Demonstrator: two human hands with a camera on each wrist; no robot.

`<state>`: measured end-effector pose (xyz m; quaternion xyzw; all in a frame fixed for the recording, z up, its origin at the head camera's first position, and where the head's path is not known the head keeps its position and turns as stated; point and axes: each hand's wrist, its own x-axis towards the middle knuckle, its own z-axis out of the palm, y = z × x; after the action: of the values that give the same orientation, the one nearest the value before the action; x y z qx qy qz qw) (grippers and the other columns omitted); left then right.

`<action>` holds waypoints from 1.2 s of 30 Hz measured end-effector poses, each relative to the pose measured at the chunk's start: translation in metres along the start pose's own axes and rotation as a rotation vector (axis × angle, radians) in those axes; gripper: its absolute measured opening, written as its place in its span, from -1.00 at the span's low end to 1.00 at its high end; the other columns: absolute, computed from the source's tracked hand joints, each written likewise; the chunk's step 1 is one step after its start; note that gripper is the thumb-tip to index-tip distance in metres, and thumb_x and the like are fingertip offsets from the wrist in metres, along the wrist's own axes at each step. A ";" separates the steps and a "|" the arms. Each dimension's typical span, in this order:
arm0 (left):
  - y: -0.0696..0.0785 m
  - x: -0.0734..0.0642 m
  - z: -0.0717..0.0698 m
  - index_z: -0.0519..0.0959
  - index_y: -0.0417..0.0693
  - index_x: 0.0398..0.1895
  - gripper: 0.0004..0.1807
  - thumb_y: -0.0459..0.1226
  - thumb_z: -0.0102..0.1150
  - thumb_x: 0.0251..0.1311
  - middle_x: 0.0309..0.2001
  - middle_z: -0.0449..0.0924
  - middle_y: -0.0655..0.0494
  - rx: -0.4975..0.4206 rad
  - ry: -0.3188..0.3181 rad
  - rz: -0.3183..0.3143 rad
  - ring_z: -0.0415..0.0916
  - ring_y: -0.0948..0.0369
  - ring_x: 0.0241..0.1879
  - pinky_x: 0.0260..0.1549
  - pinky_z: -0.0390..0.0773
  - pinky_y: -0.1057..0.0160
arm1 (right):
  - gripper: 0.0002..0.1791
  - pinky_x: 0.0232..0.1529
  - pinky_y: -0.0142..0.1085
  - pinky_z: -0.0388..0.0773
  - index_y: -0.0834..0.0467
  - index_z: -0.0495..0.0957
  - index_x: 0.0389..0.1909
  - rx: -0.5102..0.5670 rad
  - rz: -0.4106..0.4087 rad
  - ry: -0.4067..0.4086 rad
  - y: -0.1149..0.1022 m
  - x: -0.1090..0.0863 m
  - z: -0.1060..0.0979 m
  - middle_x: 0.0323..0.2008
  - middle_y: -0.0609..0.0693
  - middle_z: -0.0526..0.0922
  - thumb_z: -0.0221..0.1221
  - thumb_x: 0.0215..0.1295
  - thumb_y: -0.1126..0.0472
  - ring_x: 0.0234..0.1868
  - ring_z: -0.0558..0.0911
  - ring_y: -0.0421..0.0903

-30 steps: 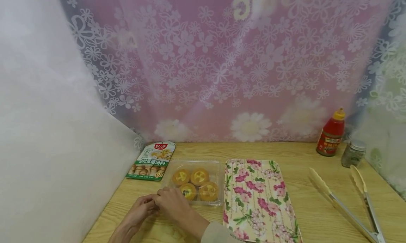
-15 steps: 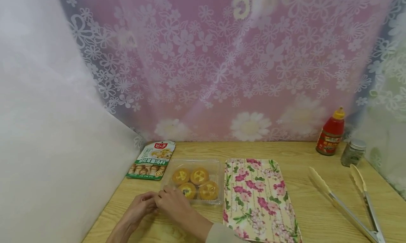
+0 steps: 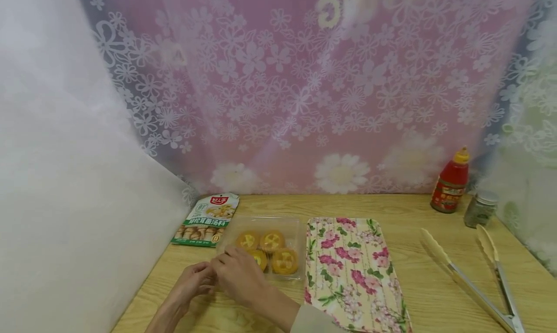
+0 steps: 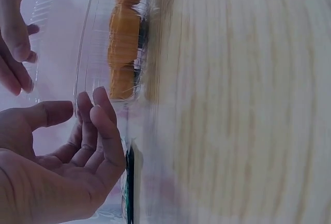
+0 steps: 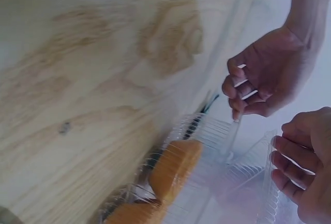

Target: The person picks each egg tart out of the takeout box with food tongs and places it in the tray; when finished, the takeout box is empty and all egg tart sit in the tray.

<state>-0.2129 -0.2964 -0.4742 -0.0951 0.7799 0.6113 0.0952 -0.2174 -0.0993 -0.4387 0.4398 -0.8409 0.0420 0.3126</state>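
Since the earlier frame, the right hand point(image 3: 240, 276) has been shifted slightly farther over the clear box point(image 3: 267, 221), and more of the near-left tart is now covered by it. Four orange tarts point(image 3: 285, 261) are held in the box, grouped toward its near side. By the left hand point(image 3: 191, 285), its fingers curled, the box's rim is pinched at the near-left corner between thumb and fingertips. By the right hand's bent fingers, the edge of the lid point(image 5: 269, 182) is gripped; in the right wrist view it is seen raised apart from that rim. The box is thus placed just beyond and to the right of the joined fingertips, with the tarts beside the right fingers.

Beyond the left fingers, a pouch point(image 3: 206, 220) is laid flat. Right of the right hand, a flowered tray point(image 3: 344, 270) is set; farther right are tongs point(image 3: 480, 294), spread apart, with a red bottle point(image 3: 451, 183) and a jar point(image 3: 480, 209) stood beyond them.
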 end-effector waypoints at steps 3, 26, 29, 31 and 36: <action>0.001 0.001 0.002 0.64 -0.28 -0.01 -0.63 -0.10 0.07 0.57 -0.20 0.72 0.00 0.013 0.018 0.003 0.71 0.13 -0.24 -0.28 0.70 0.14 | -0.71 0.08 -0.36 0.53 -0.06 0.74 0.02 0.039 0.019 0.009 0.003 0.002 -0.005 -0.09 -0.23 0.78 0.43 0.30 0.03 -0.03 0.61 -0.21; 0.006 0.006 0.011 0.56 -0.34 0.13 -0.58 -0.13 0.21 0.51 -0.25 0.72 -0.08 0.028 0.050 0.034 0.72 0.05 -0.24 -0.26 0.69 0.08 | -0.72 0.10 -0.18 0.57 0.05 0.72 0.11 0.254 0.276 0.214 0.073 0.003 -0.058 0.00 -0.08 0.78 0.31 0.43 0.17 0.02 0.64 -0.09; 0.004 0.005 0.011 0.56 -0.33 0.13 -0.60 -0.14 0.18 0.52 -0.26 0.72 -0.07 0.031 0.074 0.012 0.72 0.05 -0.24 -0.26 0.68 0.08 | -0.71 0.17 -0.15 0.56 0.08 0.72 0.12 0.256 0.308 0.220 0.084 0.000 -0.060 0.02 -0.06 0.77 0.29 0.43 0.16 0.06 0.65 -0.06; 0.003 0.004 0.011 0.56 -0.33 0.13 -0.62 -0.15 0.17 0.53 -0.27 0.71 -0.06 0.033 0.086 -0.004 0.72 0.05 -0.25 -0.26 0.68 0.08 | -0.70 0.17 -0.12 0.56 0.11 0.71 0.14 0.268 0.332 0.223 0.091 -0.003 -0.062 0.03 -0.03 0.77 0.28 0.44 0.18 0.07 0.64 -0.04; 0.003 0.005 0.012 0.57 -0.32 0.11 -0.62 -0.15 0.20 0.51 -0.27 0.71 -0.06 0.027 0.082 -0.007 0.71 0.06 -0.25 -0.27 0.69 0.08 | -0.66 0.29 -0.03 0.49 0.10 0.68 0.21 0.296 0.407 0.240 0.109 -0.011 -0.066 0.11 0.00 0.73 0.25 0.47 0.19 0.15 0.60 0.01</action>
<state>-0.2186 -0.2838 -0.4753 -0.1216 0.7911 0.5958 0.0666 -0.2641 -0.0023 -0.3691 0.2945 -0.8536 0.2783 0.3274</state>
